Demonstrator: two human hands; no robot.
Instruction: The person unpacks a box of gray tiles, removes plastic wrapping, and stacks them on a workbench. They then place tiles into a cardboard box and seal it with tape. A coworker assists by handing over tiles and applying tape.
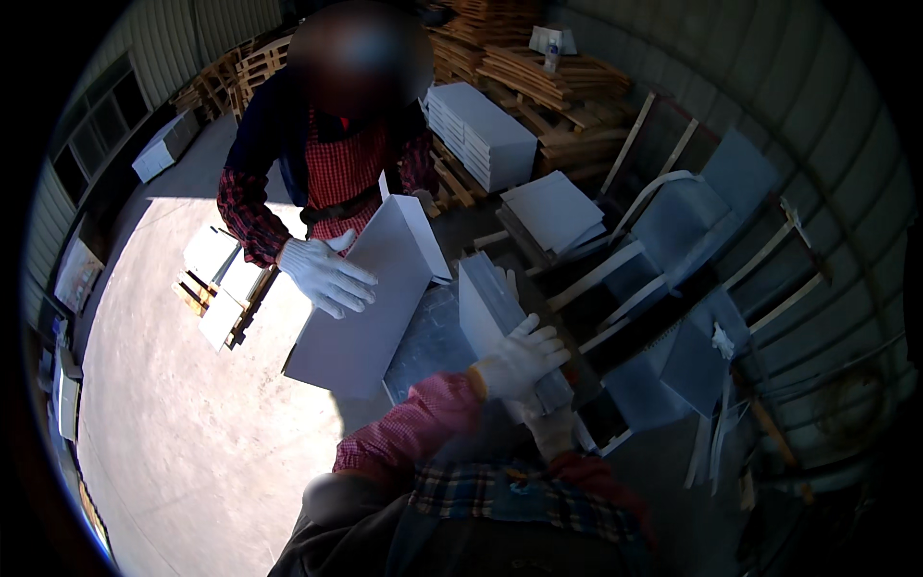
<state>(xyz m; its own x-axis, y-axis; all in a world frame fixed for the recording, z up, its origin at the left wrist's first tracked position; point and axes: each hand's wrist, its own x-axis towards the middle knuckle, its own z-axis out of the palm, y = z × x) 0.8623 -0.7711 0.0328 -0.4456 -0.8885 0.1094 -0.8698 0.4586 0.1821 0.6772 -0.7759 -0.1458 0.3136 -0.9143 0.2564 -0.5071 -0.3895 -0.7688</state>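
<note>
My left hand, in a white knit glove, lies with fingers stretched out over the top edge of a pale grey panel-like piece, which stands on edge. Close to the near end of that piece is my right hand, also gloved; shadow and the piece hide its fingers. Under and left of it lies a flat grey surface. Across from me, a person in a checked apron has a gloved hand against a large white panel with a folded-up edge. The person's other hand is mostly hidden.
Stacked white panels rest on wooden pallets behind the person. More flat sheets lie at right, beside grey metal racks along a corrugated wall. A low pallet with white pieces stands on the sunlit floor at left.
</note>
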